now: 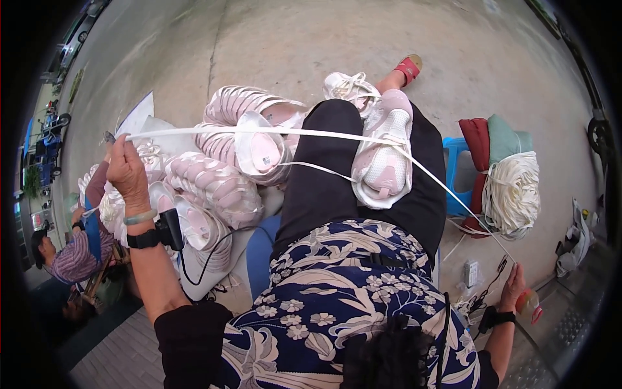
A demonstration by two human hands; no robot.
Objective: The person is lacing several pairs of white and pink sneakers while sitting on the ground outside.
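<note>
**Stretching a white lace across my lap**

Looking down from my head, I have my left hand (126,170) raised out to the side, fingers closed around one end of a flat white lace (304,133); the lace runs taut from there across to the pink-and-white shoe (383,155) lying on my knee, threads through it, and slopes down to my right hand (516,285) low by the floor; that hand seems to grip the lace's other end beside something small and red, though whether its fingers pinch or merely curl I cannot tell, it sits so near the rim; a pile of matching shoes (217,175) lies just beside my left knee, a second shoe (350,87) rests past the first, and a bundle of white laces (512,191) hangs on a blue stool (457,175) to my right.

My worry, as I judge it: the shoe only rests on my leg, so a harder pull from either end could tip it off; the lace could also slip from my left fingers, or snag the pile it passes over.
</note>
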